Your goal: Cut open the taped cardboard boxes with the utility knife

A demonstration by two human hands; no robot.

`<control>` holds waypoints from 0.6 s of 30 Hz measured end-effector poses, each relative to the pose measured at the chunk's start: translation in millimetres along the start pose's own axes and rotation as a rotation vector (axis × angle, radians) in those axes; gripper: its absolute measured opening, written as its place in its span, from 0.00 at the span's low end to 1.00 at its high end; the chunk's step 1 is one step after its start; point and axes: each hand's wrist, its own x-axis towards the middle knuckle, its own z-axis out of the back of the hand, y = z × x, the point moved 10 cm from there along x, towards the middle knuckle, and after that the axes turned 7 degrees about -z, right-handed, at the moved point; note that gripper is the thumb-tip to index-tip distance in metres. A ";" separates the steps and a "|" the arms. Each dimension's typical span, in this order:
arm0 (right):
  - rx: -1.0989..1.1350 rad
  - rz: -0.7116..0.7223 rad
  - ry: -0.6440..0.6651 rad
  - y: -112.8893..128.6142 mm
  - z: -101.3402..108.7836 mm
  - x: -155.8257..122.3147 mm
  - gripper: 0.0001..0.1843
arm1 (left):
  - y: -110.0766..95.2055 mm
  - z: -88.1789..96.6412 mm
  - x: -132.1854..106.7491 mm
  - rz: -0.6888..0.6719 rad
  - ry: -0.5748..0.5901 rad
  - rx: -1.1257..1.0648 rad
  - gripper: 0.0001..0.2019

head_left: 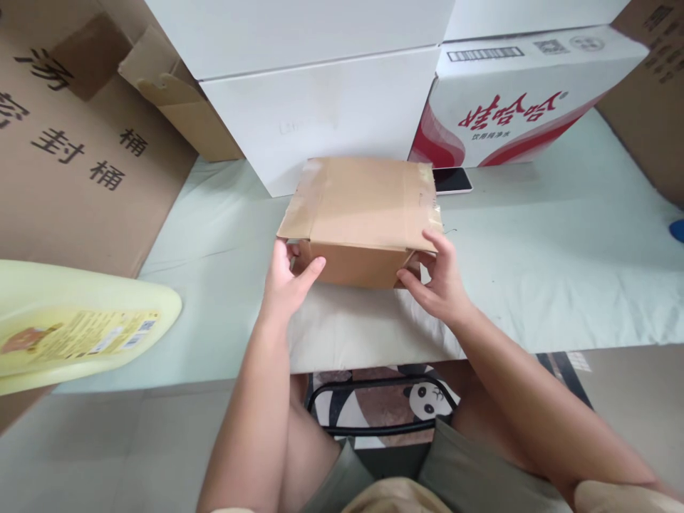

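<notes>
A small brown cardboard box [368, 203] sits on the pale green cloth in front of me, its top flap lying across it and jutting out past both sides. My left hand [288, 281] grips the near left corner, thumb on the front wall and fingers behind the side edge. At the near right corner, my right hand [432, 278] pinches the cardboard, with the thumb low on the front and a finger up by the flap's edge. Clear tape shows along the flap's left and right ends. The box's inside is hidden.
A phone [453, 181] lies behind the box on the right. White cartons [331, 107] and a red-and-white carton [513, 107] stand at the back. A large brown carton [69, 178] and a yellow bottle [85, 285] are on the left.
</notes>
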 end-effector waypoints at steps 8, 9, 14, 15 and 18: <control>0.250 -0.264 0.034 -0.7 6.1 4.4 0.43 | -8.6 8.4 4.2 0.083 -0.128 -0.226 0.33; 0.298 -0.271 0.090 3.8 3.8 3.4 0.41 | -10.2 11.1 4.4 0.080 -0.142 -0.257 0.33; 0.383 -0.242 0.057 8.4 23.3 5.6 0.29 | -12.2 27.3 1.5 0.121 -0.217 -0.303 0.26; 0.391 -0.231 0.024 5.9 29.0 7.1 0.27 | -11.4 27.3 0.6 0.148 -0.212 -0.303 0.24; 0.397 -0.203 -0.017 0.9 35.6 8.7 0.20 | -7.7 19.9 -1.5 0.236 -0.168 -0.357 0.17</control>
